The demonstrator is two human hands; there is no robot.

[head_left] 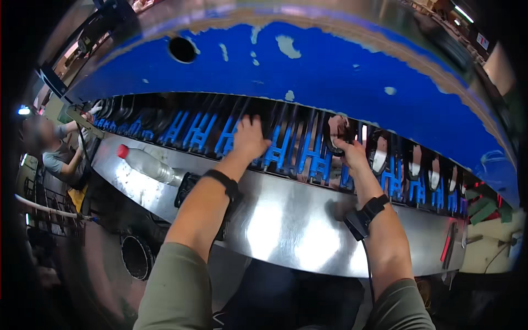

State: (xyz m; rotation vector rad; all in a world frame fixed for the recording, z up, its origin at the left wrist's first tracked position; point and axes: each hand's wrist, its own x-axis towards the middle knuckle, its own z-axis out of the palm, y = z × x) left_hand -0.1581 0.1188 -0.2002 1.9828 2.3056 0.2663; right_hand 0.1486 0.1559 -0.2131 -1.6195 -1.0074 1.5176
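Note:
My left hand (pixel 252 138) reaches over a row of blue racks (pixel 201 132), its fingers apart and nothing in them. To its right, my right hand (pixel 353 155) has thumb and fingers closed on the lower end of a dark shoe-shaped piece (pixel 336 131), which stands upright in the row. Part of that piece is hidden by the fingers, and its exact kind is unclear. Farther right, several similar dark pieces with pale faces, such as this shoe-shaped piece (pixel 379 155), stand in a line among the blue racks. Both wrists wear black straps.
A large blue panel (pixel 308 71) with chipped paint overhangs the racks. Along the near side runs a shiny metal ledge (pixel 286 225), with a clear red-capped bottle (pixel 147 165) lying on it. A red-handled tool (pixel 446 245) is at its right end. A co-worker (pixel 63 154) stands far left.

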